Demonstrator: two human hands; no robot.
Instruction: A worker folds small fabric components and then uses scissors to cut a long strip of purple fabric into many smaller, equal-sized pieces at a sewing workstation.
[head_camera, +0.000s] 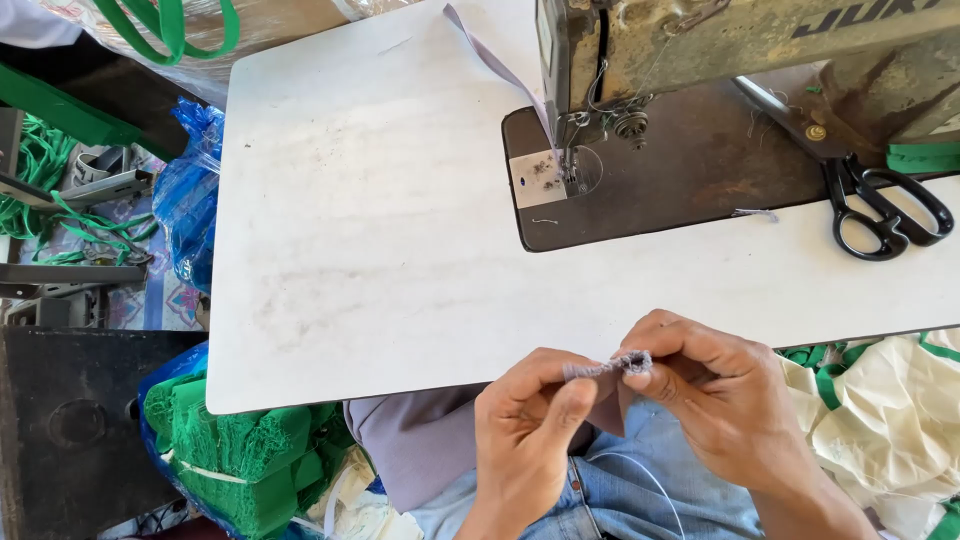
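My left hand (530, 425) & right hand (715, 395) both pinch a small grey fabric strip (610, 367) w/ frayed end, held just off the near edge of the white surface (370, 250), above my lap. Sewing machine (700, 60) sits at far right; black scissors (885, 210) near right edge.

A short strip of grey-lilac fabric (607, 368) is pinched at both ends just off the near edge of a white sewing table, above a lap in blue jeans. It runs roughly level from left to right. Its right end is bunched and frayed, with loose threads showing; the left end lies flatter. A darker flap of the same cloth appears to hang below it, though fingers hide much of it.
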